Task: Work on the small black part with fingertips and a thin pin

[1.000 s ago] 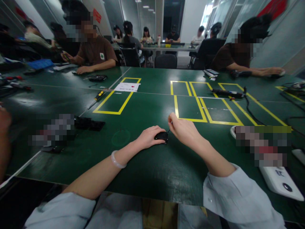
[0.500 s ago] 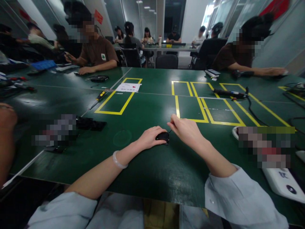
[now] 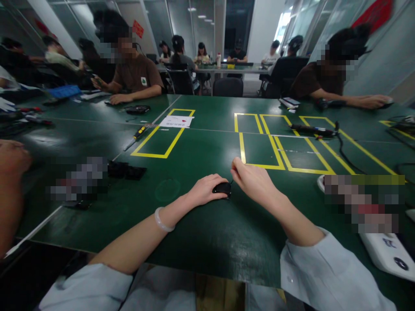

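Note:
Near the middle of the green table point(image 3: 201, 233), my left hand point(image 3: 208, 188) grips a small black object point(image 3: 222, 188) resting on the tabletop, fingers over its far side and thumb along its near side. My right hand point(image 3: 248, 176) is just to the right, its fingers pinched together. A thin dark piece shows between the pinched fingers and the black object; whether it is a cable or a tool is too small to tell. The tips of the right fingers are partly hidden.
Yellow tape rectangles point(image 3: 263, 166) mark the table beyond my hands. A yellow-black screwdriver point(image 3: 139, 132) and white paper point(image 3: 177, 121) lie left. Right are a black corded tool point(image 3: 314, 130) and a white device point(image 3: 385, 255). A person's hand point(image 3: 13, 157) is at far left; other people sit beyond.
The whole view has shifted slightly, with the scene lower in the picture. My hands keep nearly the same pose around the black object. The neighbour's hand at far left reaches slightly further in.

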